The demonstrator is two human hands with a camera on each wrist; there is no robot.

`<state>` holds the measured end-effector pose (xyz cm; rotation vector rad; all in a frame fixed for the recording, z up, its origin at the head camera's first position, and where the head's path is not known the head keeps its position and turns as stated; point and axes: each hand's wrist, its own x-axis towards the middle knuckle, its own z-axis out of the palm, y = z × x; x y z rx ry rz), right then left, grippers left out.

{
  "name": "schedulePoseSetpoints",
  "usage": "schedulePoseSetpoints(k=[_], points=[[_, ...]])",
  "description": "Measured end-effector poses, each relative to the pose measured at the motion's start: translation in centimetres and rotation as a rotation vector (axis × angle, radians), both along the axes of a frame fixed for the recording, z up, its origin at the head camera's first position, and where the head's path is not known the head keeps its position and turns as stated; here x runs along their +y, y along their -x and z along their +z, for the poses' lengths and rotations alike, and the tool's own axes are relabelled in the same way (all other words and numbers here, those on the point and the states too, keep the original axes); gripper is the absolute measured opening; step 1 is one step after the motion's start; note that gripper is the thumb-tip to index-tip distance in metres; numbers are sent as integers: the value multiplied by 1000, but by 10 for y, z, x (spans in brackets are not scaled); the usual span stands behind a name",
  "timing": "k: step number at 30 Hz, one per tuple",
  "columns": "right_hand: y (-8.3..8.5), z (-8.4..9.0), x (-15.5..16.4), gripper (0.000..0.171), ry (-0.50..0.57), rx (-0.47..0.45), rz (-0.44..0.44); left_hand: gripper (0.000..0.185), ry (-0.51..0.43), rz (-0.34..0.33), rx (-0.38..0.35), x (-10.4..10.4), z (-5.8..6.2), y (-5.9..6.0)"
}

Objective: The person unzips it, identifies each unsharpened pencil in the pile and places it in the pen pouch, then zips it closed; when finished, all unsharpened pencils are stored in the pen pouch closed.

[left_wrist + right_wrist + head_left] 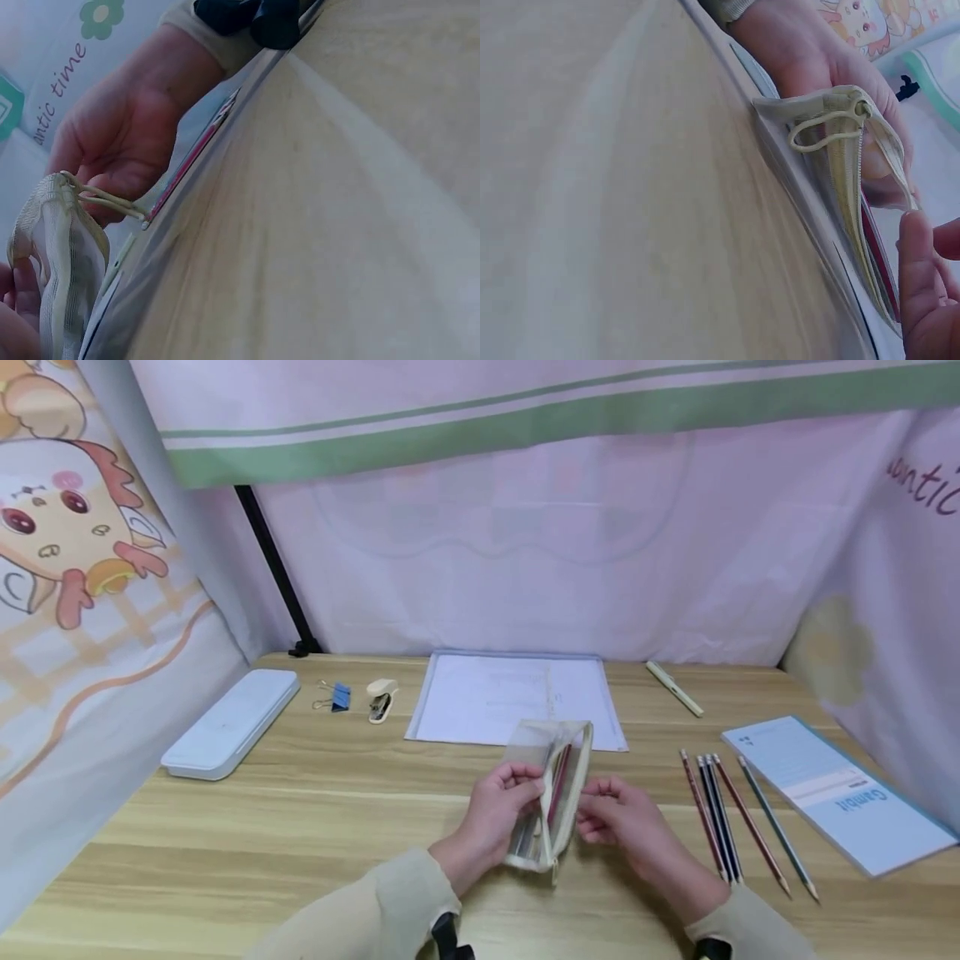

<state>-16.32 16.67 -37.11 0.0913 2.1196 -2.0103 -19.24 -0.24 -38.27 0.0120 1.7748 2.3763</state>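
A see-through zip pencil pouch (527, 845) with cream edging lies at the front middle of the table, its zip side parted. Inside it shows a dark red pencil (561, 783). My left hand (489, 817) grips the pouch's left side, thumb at the opening. On the opposite edge, my right hand (632, 825) pinches the cream border with bent fingers. A looped zip pull (821, 133) hangs from the pouch's near end in the right wrist view. Right of that hand lie several loose pencils (756, 827), sharpened tips toward me.
A blue-white notepad (840, 793) lies far right, a pale green pen (675, 689) behind the pencils. White paper (487, 697) sits behind the pouch. To the left are a stapler (381, 702), a blue binder clip (341, 697) and a white case (232, 722). Cloth curtains enclose the table.
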Motion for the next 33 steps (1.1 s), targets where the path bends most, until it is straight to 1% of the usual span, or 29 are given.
schedulePoseSetpoints(k=[2,4,6,7,10,11,13,16,19,21,23,25,26,28,30,33], points=[[-7,1,4,18,-39,-2,73,19,-22,6,-10,-1,1,1],[-14,0,6,18,-48,-13,165,19,-52,15,-13,0,3,2],[-19,-2,6,22,-8,-34,251,19,-77,25,-16,1,4,3],[-21,-2,6,26,29,-47,278,19,-85,33,-14,2,5,3],[-24,-6,3,40,153,-87,318,18,-90,57,-9,7,5,3],[-24,-7,3,45,180,-98,328,18,-88,65,-7,9,4,3],[-24,-10,2,52,202,-117,345,18,-84,83,-4,12,3,2],[-26,-11,2,59,172,-119,351,19,-72,103,-5,15,0,1],[-28,-9,3,57,82,-75,329,19,-68,98,-18,14,-2,3],[-28,-7,4,49,4,-36,307,20,-65,66,-38,11,-3,4],[-28,-4,5,40,-63,3,297,19,-53,16,-59,7,-3,3],[-27,-2,7,32,-102,25,303,19,-14,-46,-63,2,-1,0],[-27,0,7,29,-116,33,313,19,23,-83,-52,-1,0,-3],[-26,1,9,27,-131,48,345,19,110,-156,-8,-8,2,-10],[-25,3,9,27,-144,58,374,19,218,-234,66,-14,6,-19],[-25,4,10,26,-164,71,389,19,365,-345,191,-20,11,-32]])
